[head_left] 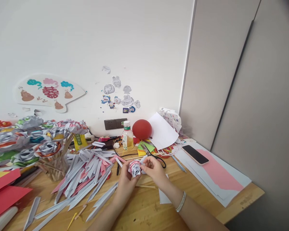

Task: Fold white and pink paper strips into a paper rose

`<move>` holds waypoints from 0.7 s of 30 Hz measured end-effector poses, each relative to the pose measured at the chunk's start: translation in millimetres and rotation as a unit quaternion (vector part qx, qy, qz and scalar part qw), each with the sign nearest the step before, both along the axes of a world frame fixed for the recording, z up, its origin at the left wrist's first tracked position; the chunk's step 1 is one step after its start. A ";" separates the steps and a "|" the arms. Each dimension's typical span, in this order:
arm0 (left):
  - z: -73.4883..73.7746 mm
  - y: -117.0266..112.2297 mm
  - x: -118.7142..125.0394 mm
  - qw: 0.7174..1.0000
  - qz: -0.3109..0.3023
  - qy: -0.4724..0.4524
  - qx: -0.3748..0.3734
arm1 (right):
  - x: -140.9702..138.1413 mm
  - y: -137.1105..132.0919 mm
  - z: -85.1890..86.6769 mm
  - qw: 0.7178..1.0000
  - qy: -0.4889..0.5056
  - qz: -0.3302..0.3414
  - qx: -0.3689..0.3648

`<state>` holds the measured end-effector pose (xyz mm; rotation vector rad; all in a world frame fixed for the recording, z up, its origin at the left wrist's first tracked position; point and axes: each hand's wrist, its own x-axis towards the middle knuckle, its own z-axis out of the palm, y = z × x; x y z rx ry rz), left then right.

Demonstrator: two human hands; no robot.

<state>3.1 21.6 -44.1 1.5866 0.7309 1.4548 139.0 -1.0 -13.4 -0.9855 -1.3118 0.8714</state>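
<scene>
A small paper flower of folded white and pink strips is held up over the table. My left hand wraps round its left and lower side. On the other side, my right hand pinches at the flower's right edge, where a white paper strip sticks up between the fingers. A thin wooden stick runs out to the right below the flower; whether it joins the flower I cannot tell. To the left lies a heap of folded white and pink paper strips.
Black-handled scissors lie behind my right hand, near a drink bottle and a red balloon. At left, finished paper flowers stand in a container. A phone rests on paper sheets at right, beside a grey cabinet.
</scene>
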 end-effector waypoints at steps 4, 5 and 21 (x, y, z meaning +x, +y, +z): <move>-2.7 1.8 -0.7 1.000 0.001 0.004 0.007 | -0.4 1.0 0.5 0.999 0.010 0.027 -0.017; -2.5 1.7 -0.7 1.000 0.002 0.006 0.007 | -0.4 0.8 0.6 1.000 -0.001 0.022 -0.015; 8.9 -10.5 4.0 0.997 0.067 0.039 0.009 | 2.4 -16.7 1.7 0.841 -0.396 -0.203 0.309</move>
